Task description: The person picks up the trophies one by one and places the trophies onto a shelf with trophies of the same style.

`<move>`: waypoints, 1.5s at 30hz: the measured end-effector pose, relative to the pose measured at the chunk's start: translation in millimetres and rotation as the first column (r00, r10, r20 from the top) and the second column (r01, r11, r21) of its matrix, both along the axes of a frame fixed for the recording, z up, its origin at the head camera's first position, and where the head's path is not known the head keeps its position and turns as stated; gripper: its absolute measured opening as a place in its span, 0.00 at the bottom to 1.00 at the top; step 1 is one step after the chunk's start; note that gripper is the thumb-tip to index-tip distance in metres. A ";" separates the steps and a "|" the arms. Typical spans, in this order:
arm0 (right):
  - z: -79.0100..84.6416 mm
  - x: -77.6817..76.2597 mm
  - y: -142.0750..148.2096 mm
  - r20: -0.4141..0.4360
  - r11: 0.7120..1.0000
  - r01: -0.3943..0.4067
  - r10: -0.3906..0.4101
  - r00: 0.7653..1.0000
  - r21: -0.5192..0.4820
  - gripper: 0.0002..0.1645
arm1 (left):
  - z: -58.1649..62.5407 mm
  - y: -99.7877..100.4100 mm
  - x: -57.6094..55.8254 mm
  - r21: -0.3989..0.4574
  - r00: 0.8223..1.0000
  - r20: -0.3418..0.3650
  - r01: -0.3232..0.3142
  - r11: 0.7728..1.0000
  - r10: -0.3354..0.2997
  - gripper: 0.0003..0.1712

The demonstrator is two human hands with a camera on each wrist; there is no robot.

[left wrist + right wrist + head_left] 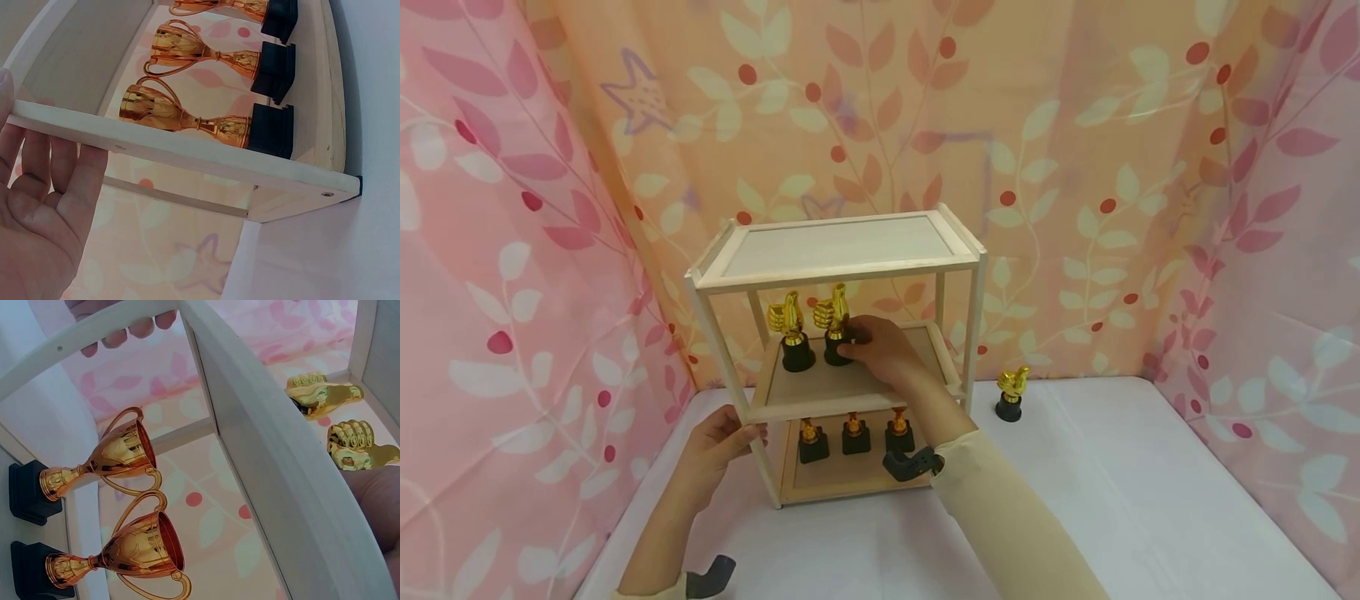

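My right hand (883, 354) reaches onto the middle tier of a pale wooden shelf rack (842, 407). Its thumb and fingers hold a gold thumbs-up trophy (829, 313) by the black base, which appears to rest on the tier. Left of it stands a matching thumbs-up trophy (787, 321). My left hand (703, 458) grips the rack's front left post (187, 152), fingers curled behind it in the left wrist view. On the bottom tier, gold cup trophies (122, 450) with black square bases stand in a row; the middle tier hides their tops in the head view.
Another thumbs-up trophy (1012, 393) stands on the white table (1075, 500), right of the rack. The rack's top panel (842, 244) spans above the middle tier. Floral curtains (1075, 167) enclose the back and both sides.
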State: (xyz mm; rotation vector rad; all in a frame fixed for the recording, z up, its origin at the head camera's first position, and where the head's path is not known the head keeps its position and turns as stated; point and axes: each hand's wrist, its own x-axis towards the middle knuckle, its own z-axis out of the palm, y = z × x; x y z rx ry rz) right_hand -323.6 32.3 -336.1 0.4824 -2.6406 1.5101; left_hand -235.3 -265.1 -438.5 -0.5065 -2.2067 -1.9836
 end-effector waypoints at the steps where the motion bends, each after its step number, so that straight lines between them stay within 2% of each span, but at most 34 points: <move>1: -0.2 0.1 0.4 0.000 1.000 0.000 0.000 1.000 -0.002 0.30 | 0.0 0.1 -0.1 0.002 1.000 0.006 -0.001 1.000 0.001 0.06; 10: -1.9 5.4 6.4 -0.018 0.999 -0.012 0.012 1.000 -0.034 0.28 | -0.3 1.3 1.9 0.011 1.000 0.029 0.002 1.000 -0.002 0.06; 18: 2.4 14.4 15.7 -0.086 0.999 0.006 -0.010 0.996 -0.040 0.29 | 0.6 0.8 1.4 0.002 1.000 0.027 0.002 1.000 -0.002 0.06; 35: 13.7 50.6 27.0 -0.203 0.997 0.037 -0.051 0.978 -0.072 0.24 | 0.2 0.3 0.9 -0.003 1.000 0.012 -0.003 1.000 0.003 0.07; 45: 17.5 79.5 38.2 -0.270 0.998 -0.012 -0.006 0.963 -0.064 0.21 | 0.3 0.2 1.9 0.008 1.000 0.027 -0.004 1.000 0.004 0.05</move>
